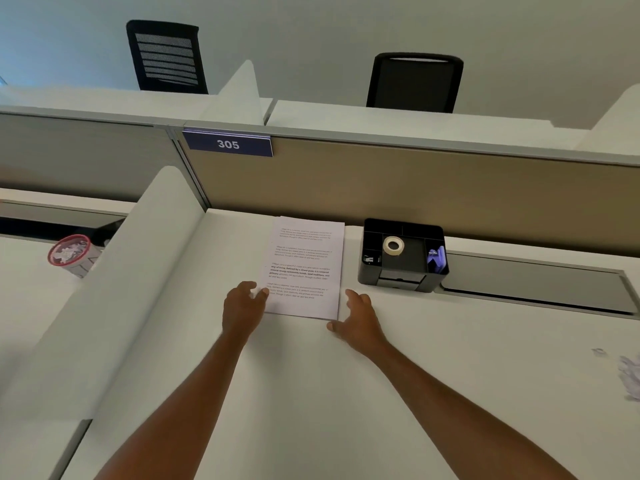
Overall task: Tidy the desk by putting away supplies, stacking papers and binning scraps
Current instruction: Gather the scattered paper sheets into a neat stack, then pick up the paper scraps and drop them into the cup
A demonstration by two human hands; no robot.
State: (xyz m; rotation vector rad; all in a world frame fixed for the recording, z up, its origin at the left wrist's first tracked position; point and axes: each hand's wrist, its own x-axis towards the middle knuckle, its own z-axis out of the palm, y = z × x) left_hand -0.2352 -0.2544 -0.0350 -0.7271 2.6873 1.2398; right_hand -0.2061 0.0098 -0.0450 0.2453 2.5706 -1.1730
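Observation:
A stack of printed white papers (304,265) lies on the white desk (311,393) against the back partition. My left hand (242,306) rests at the stack's lower left corner, thumb touching the sheet edge, fingers spread. At the lower right corner my right hand (358,323) is open, beside the stack and holding nothing. To the right of the papers a black desk organiser (403,275) holds a roll of white tape (393,244) and a purple stapler-like item (436,259). Crumpled paper scraps (628,375) lie at the desk's far right edge.
A white side divider (121,289) walls the desk's left. Beyond it, on the neighbouring desk, a red-rimmed bin (71,254) holds crumpled paper. A tan partition with a "305" sign (228,144) stands behind. A grey cable tray lid (533,285) sits at the right rear.

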